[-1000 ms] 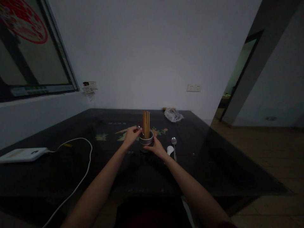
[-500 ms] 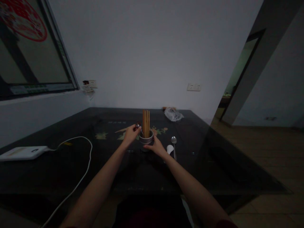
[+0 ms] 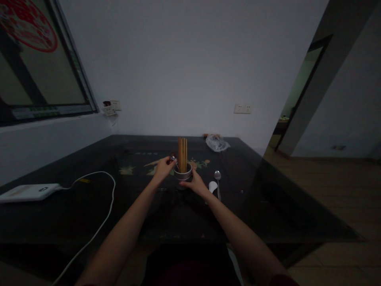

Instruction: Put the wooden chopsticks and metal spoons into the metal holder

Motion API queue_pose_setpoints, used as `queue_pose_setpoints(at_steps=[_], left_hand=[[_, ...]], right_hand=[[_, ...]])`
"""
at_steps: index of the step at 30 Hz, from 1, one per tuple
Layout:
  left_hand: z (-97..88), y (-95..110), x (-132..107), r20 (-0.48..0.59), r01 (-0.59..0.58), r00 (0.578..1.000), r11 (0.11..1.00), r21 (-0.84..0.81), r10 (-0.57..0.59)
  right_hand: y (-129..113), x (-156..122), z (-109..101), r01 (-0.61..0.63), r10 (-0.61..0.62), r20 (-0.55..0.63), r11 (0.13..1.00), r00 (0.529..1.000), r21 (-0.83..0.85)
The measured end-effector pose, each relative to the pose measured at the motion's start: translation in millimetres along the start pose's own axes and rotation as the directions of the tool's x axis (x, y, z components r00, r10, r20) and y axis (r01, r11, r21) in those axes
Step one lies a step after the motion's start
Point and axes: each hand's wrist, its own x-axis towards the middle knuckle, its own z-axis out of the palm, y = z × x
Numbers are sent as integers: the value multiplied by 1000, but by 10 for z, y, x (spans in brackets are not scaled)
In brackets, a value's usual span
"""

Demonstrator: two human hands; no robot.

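Observation:
A round metal cup (image 3: 182, 176) stands on the dark table in front of me, with several wooden chopsticks (image 3: 182, 154) upright in it. My right hand (image 3: 195, 184) is closed around the cup's right side, thumb across the front. At the cup's left rim, my left hand (image 3: 163, 168) pinches a metal spoon (image 3: 173, 158) near its shiny bowl. The spoon's handle slants down into the cup beside the chopsticks; its lower end is hidden. To the right of my right hand lie another metal spoon (image 3: 217, 175) and a white spoon (image 3: 212, 186), partly covered by my wrist.
A white power bank (image 3: 31, 192) with a white cable (image 3: 113, 190) lies at the table's left, the cable running off the front edge. A crumpled clear plastic bag (image 3: 217, 143) sits at the back by the wall. Wall sockets (image 3: 243, 108) are above the table (image 3: 253, 214).

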Motion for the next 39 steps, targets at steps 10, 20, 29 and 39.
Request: queue_pose_setpoints(at_steps=[10, 20, 29, 39], left_hand=[[3, 1, -11, -1, 14, 1000, 999, -33, -14], [12, -92, 18, -9, 6, 1000, 999, -49, -6], [25, -127, 15, 5, 41, 999, 994, -100, -40], [53, -104, 12, -12, 66, 998, 980, -189, -69]], right_hand=[[14, 4, 11, -9, 9, -7, 1000, 1000, -12], [29, 7, 12, 1, -1, 0, 1000, 1000, 17], [65, 17, -1, 18, -18, 4, 1000, 1000, -3], [112, 27, 10, 21, -22, 13, 999, 1000, 32]])
